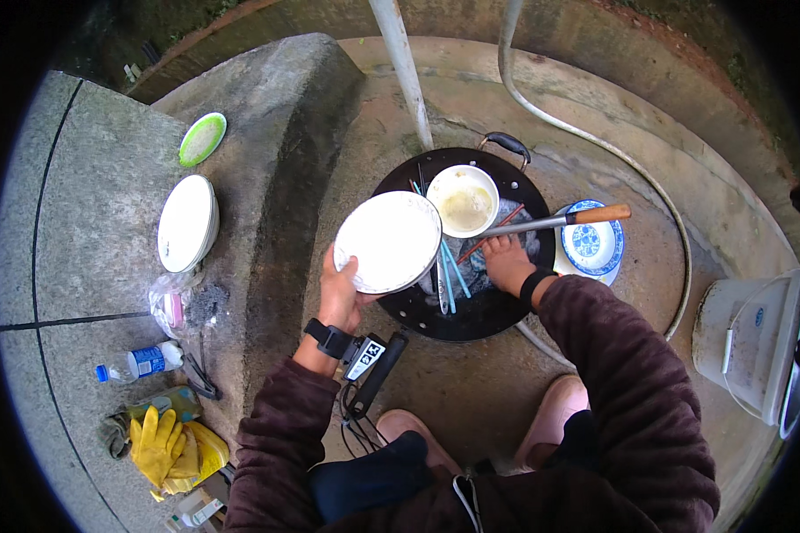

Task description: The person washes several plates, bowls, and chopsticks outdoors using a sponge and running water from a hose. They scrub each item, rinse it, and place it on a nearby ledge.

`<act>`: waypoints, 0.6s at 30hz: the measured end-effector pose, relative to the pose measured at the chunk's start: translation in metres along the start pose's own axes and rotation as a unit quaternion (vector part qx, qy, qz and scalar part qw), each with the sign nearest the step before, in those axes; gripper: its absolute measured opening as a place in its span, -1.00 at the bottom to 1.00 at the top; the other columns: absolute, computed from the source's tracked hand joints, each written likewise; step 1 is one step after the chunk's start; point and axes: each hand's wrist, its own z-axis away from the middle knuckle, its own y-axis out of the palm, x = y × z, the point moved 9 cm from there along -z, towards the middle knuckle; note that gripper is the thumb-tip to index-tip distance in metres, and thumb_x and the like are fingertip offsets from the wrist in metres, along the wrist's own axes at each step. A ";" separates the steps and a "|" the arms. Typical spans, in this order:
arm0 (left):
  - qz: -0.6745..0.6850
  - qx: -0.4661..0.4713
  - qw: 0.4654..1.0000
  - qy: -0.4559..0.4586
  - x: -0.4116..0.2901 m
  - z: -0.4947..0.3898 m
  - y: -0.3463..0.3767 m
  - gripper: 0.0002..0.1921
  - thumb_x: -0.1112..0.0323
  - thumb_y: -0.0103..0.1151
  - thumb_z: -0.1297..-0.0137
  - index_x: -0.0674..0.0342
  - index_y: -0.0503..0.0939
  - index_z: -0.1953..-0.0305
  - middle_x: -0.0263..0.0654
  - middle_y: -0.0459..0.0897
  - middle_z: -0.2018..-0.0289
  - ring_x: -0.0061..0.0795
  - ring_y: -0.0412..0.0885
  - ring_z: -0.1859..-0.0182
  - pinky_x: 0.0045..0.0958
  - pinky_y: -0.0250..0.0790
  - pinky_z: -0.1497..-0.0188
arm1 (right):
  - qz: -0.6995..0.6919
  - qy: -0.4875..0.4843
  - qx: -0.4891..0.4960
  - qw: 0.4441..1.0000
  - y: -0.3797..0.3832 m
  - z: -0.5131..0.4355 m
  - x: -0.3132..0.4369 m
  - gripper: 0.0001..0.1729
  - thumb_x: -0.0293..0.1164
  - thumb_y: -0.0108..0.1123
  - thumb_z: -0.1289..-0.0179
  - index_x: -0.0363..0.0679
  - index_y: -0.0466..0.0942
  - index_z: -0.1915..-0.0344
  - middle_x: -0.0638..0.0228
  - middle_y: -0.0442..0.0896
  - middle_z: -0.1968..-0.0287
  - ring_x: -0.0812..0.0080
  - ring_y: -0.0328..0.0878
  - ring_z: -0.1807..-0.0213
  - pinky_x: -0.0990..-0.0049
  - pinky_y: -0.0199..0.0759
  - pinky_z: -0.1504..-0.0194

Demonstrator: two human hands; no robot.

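Observation:
My left hand (342,293) grips the rim of a white bowl (388,241), tilted over the left side of a large black wok (463,328). My right hand (507,262) reaches into the wok, its fingertips at soapy water and a bluish thing (478,261) that they partly cover; whether it grips this is unclear. Also in the wok are a white bowl (465,202) with cloudy liquid, light blue chopsticks (449,270), reddish chopsticks (473,250) and a utensil with a metal shaft and wooden handle (599,214) that juts over the right rim.
At right stand a blue-and-white bowl (590,241) and a plastic bucket (740,340). A hose (620,156) curves around the wok; a pole (403,66) rises behind. Stacked white bowls (188,223), a green-rimmed plate (203,140), a bottle (140,362) and yellow gloves (155,445) lie on the left ledge.

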 end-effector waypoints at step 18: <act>0.224 0.152 0.928 -0.254 0.077 0.009 0.031 -0.55 0.26 -0.35 -0.42 0.51 0.26 -0.15 0.10 0.45 -0.08 -0.08 0.47 -0.13 -0.08 0.35 -0.15 | -0.551 -0.075 0.038 0.830 -0.110 0.041 0.038 -0.68 -0.64 0.07 0.12 -0.31 0.59 0.26 -0.02 0.57 0.28 0.06 0.56 0.18 0.30 0.42 0.12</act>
